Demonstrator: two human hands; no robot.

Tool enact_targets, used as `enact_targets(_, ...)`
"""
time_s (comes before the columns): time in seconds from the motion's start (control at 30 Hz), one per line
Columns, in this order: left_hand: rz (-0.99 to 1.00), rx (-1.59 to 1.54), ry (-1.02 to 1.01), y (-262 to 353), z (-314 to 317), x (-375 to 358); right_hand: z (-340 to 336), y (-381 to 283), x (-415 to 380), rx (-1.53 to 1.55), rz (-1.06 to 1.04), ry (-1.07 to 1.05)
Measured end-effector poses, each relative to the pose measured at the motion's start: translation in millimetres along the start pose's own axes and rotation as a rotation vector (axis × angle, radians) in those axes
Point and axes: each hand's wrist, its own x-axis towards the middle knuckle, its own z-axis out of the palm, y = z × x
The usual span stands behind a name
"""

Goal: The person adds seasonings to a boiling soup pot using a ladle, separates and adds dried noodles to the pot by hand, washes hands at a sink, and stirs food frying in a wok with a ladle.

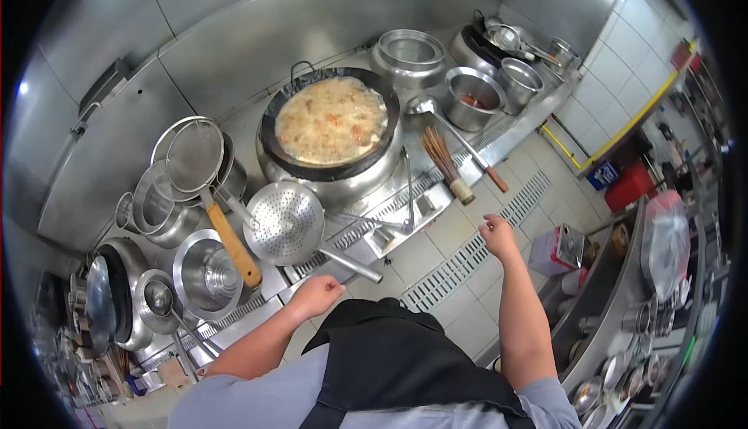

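My left hand (315, 295) is loosely closed beside the front edge of the stove, with nothing visible in it. Nearest to it are a perforated skimmer (284, 222), whose metal handle sticks out over the edge, and the wooden handle of a mesh strainer (195, 156). Over the floor to the right hovers my right hand (496, 236), its fingers curled and no object showing between them. A bamboo wok brush (446, 162) and a ladle (452, 127) with a wooden-ended handle lie near it. Light, foamy liquid with orange-brown pieces bubbles in a large wok (331, 121).
Lidded and open metal pots (474, 98) stand at the back right of the stove. Metal bowls (209, 273) and a smaller ladle (159, 298) crowd the left. A floor drain grate (444, 277) runs below. Shelves with a red-and-white tin (557, 248) line the right.
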Motion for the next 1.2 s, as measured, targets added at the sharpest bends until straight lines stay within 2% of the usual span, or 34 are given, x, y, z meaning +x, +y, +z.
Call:
enact_targets(0.07,0.014,0.020,0.077,19,-2,11,-9,-4,42,0.033,0.014,-0.062)
enact_targets(0.13,-0.036,0.004,0.109,24,3,25,-16,6,87,-0.178,-0.197,0.163)
enact_targets(0.2,-0.129,-0.017,0.179,34,6,30,-23,12,131,-0.231,-0.200,0.052)
enact_targets(0.27,-0.239,-0.061,0.307,40,16,24,-10,48,185,-0.471,-0.183,0.071)
enact_targets(0.33,-0.414,-0.098,0.438,27,40,10,-6,57,210,-0.498,-0.110,-0.108)
enact_targets(0.37,-0.480,-0.129,0.509,27,54,-3,4,75,224,-0.519,-0.161,-0.160)
enact_targets(0.43,-0.729,-0.148,0.494,26,87,-26,10,86,254,-0.544,-0.236,-0.235)
enact_targets(0.5,-0.842,-0.120,0.476,38,126,-52,-8,59,255,-0.290,-0.271,-0.198)
enact_targets(0.53,-0.899,-0.061,0.435,36,151,-63,-15,47,254,-0.285,-0.292,-0.211)
enact_targets(0.63,-1.022,0.043,0.283,24,238,-90,-37,17,238,-0.026,-0.476,-0.133)
enact_targets(0.67,-1.096,-0.066,0.319,48,247,-92,-39,2,237,-0.023,-0.496,-0.135)
enact_targets(0.7,-1.167,-0.194,0.328,70,255,-94,-41,-15,236,0.140,-0.500,-0.194)
enact_targets(0.73,-1.159,-0.230,0.321,71,277,-98,-43,-34,235,0.304,-0.498,-0.257)
enact_targets(0.77,-1.181,-0.287,0.324,80,292,-100,-56,-66,238,0.271,-0.437,-0.368)
enact_targets(0.8,-1.063,-0.316,0.266,40,343,-113,-66,-100,248,0.235,-0.372,-0.474)
enact_targets(0.83,-0.954,-0.371,0.306,-3,402,-126,-62,-122,260,0.225,-0.484,-0.447)
enact_targets(0.87,-0.840,-0.422,0.347,-26,433,-133,-55,-142,271,0.215,-0.598,-0.414)
enact_targets(0.97,-0.731,-0.126,0.325,60,372,-135,-29,-184,285,0.135,-0.705,-0.373)
enact_targets(1.03,-0.778,-0.174,0.360,59,398,-138,-13,-199,284,-0.070,-0.708,-0.391)
enact_targets(1.07,-0.813,-0.207,0.370,58,415,-141,-8,-204,278,-0.073,-0.723,-0.391)
enact_targets(1.13,-0.868,-0.273,0.370,53,447,-146,2,-214,265,0.193,-0.424,-0.776)
enact_targets(1.17,-0.888,-0.298,0.360,49,462,-149,6,-218,261,0.186,-0.434,-0.777)
enact_targets(1.2,-0.897,-0.317,0.350,45,476,-152,9,-219,259,0.356,-0.295,-0.882)
